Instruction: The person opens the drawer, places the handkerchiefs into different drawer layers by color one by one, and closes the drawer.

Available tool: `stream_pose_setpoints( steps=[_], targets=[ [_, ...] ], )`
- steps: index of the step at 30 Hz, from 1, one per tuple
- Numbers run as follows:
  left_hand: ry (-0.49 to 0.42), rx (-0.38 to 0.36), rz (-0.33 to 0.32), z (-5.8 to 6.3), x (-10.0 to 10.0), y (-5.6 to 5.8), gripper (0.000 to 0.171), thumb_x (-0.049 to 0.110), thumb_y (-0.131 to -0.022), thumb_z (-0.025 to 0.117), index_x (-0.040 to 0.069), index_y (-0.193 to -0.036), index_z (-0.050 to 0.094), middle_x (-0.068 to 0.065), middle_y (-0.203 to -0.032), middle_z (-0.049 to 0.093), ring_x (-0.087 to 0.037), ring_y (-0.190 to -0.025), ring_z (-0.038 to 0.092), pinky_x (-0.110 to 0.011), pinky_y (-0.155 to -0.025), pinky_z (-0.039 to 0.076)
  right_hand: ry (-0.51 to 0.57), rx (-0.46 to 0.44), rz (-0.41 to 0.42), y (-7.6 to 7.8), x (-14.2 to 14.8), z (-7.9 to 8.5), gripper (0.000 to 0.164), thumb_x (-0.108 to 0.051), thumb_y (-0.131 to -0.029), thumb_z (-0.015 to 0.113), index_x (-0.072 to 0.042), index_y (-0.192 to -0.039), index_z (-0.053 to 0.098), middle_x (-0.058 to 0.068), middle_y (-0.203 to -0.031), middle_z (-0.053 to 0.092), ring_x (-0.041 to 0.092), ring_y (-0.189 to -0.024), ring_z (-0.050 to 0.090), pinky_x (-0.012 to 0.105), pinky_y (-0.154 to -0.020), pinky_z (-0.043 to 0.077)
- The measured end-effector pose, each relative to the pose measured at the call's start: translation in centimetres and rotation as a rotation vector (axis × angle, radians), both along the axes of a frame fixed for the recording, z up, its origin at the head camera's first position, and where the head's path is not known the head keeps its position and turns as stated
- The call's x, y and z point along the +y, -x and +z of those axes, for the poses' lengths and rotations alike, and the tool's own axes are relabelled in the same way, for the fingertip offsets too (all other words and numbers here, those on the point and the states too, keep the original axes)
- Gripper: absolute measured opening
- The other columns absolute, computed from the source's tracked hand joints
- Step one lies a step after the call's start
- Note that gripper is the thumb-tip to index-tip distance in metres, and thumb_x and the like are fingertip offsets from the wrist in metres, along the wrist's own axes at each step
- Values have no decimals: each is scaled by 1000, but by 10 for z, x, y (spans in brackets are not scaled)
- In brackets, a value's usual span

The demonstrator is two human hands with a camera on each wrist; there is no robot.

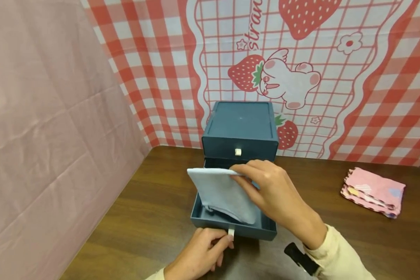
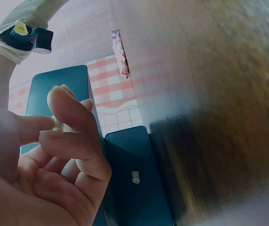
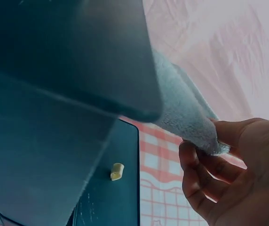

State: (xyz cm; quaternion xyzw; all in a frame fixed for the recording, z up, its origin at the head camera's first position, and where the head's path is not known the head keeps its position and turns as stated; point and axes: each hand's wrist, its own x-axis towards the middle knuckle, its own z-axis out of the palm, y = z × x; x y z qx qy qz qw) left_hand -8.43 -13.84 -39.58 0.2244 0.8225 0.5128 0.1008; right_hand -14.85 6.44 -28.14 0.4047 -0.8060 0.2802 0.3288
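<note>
A light blue folded cloth (image 1: 218, 192) stands tilted over the pulled-out drawer (image 1: 253, 232) of a dark teal drawer box (image 1: 243, 122). My right hand (image 1: 273, 190) pinches the cloth's upper edge between thumb and fingers; the right wrist view shows this grip on the fuzzy cloth (image 3: 184, 106) up close. The cloth's lower part hangs inside the drawer. At the drawer's front, my left hand (image 1: 203, 252) pinches the small white pull tab (image 1: 231, 232). In the left wrist view, the left hand's fingers (image 2: 73, 146) are curled, mostly hiding that tab.
Above the open drawer, a closed one carries another white tab (image 1: 238, 152). A folded pink cloth (image 1: 374, 190) lies to the right on the wooden table (image 1: 136, 225). A red-and-white checked curtain (image 1: 168, 77) hangs behind, and a pink sheet (image 1: 49, 136) hangs on the left.
</note>
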Motion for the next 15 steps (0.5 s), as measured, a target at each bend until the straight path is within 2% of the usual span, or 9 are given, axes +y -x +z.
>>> stream_pose_setpoints(
  steps=[8, 15],
  targets=[
    [8, 22, 2, 0, 1, 0, 34, 34, -105, 52, 11, -87, 70, 12, -50, 53, 3, -35, 46, -23, -35, 43, -72, 21, -39, 5, 0, -4, 13, -17, -90, 75, -11, -102, 75, -3, -83, 68, 9, -69, 59, 32, -63, 48],
    [6, 11, -4, -1, 2, 1, 34, 34, -104, 52, 11, -88, 71, 11, -50, 54, 2, -35, 47, -23, -35, 42, -111, 22, -86, 9, 4, -7, 13, -17, -89, 76, -11, -100, 76, -4, -77, 66, 8, -65, 55, 32, -61, 46]
  ],
)
